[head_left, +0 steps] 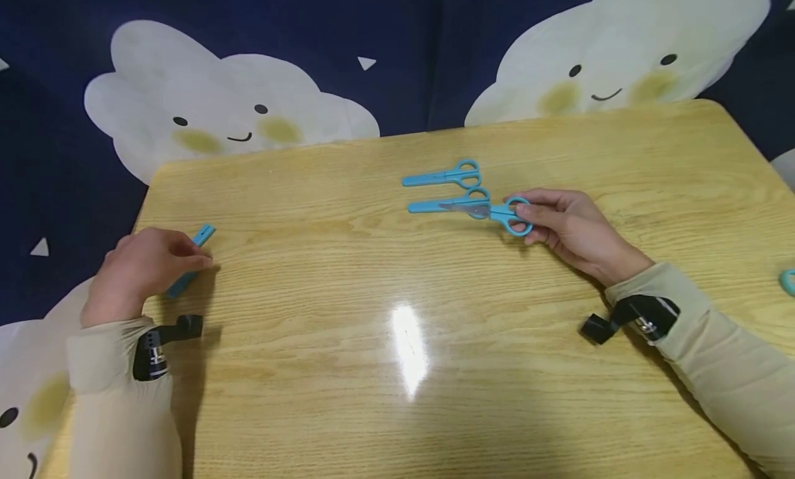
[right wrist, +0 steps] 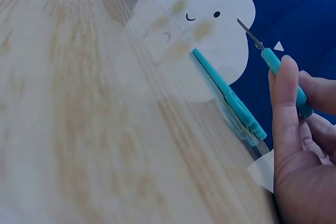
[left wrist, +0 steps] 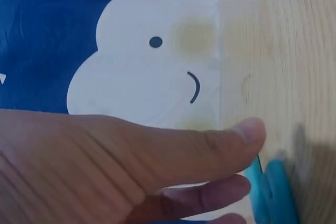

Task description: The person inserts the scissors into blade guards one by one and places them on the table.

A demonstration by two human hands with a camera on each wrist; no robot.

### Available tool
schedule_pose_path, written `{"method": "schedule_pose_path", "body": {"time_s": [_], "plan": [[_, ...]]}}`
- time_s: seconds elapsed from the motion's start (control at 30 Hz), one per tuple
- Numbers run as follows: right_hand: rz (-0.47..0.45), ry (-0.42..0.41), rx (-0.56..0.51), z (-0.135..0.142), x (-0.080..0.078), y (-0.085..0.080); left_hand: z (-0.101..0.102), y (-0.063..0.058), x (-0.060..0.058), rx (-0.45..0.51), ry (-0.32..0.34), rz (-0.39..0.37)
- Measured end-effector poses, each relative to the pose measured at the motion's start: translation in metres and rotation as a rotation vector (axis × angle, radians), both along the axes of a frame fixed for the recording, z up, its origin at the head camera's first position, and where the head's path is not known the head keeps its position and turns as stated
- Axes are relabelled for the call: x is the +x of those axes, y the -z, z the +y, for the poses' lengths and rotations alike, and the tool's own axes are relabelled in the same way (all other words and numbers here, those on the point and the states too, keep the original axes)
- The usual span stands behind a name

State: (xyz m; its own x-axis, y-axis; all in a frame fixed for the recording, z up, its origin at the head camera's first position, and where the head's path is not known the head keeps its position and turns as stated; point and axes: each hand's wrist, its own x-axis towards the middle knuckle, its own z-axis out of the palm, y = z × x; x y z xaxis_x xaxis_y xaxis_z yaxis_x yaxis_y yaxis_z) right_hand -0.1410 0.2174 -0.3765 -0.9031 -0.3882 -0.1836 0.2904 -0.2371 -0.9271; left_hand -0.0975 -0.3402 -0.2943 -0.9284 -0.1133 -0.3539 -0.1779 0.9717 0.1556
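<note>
The left hand (head_left: 145, 266) arches over a blue sheath (head_left: 181, 285) on the surface (head_left: 298, 368); whether its fingers grip, I cannot tell. Rightward are 2 sheathed scissors (head_left: 431, 179), then 1 bare-bladed pair (head_left: 498, 214), handle pinched by the right hand (head_left: 573, 229), between its fingers.

Left hand (left wrist: 131, 156) beside a blue piece (left wrist: 282, 195)
A cloud print (left wrist: 136, 82) spreads behind the thumb; wooden tabletop (left wrist: 278, 51) lies beyond its tip.

No text, label, brand, number or sign could be read in any of the three views: nothing legible stood on the blue scissors (head_left: 511, 217), the blue sheath (head_left: 180, 286), the wooden desk (head_left: 310, 279) or the cloud-patterned cloth (head_left: 410, 51).
</note>
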Motion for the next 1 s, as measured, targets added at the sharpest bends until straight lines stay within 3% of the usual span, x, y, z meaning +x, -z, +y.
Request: {"method": "schedule_pose_path", "body": {"time_s": [0.4,0.63,1.0], "plan": [[-0.004,0.005,0.015,0.0,0.002,0.001,-0.016,0.001,0.0,0.008,0.011,-0.119],[0.001,0.011,0.026,0.0,0.003,0.001,-0.018,0.005,-0.001,0.001,0.01,-0.106],[0.002,0.009,0.058,-0.001,0.001,-0.001,-0.027,0.006,0.005,-0.043,-0.083,-0.072]]}}
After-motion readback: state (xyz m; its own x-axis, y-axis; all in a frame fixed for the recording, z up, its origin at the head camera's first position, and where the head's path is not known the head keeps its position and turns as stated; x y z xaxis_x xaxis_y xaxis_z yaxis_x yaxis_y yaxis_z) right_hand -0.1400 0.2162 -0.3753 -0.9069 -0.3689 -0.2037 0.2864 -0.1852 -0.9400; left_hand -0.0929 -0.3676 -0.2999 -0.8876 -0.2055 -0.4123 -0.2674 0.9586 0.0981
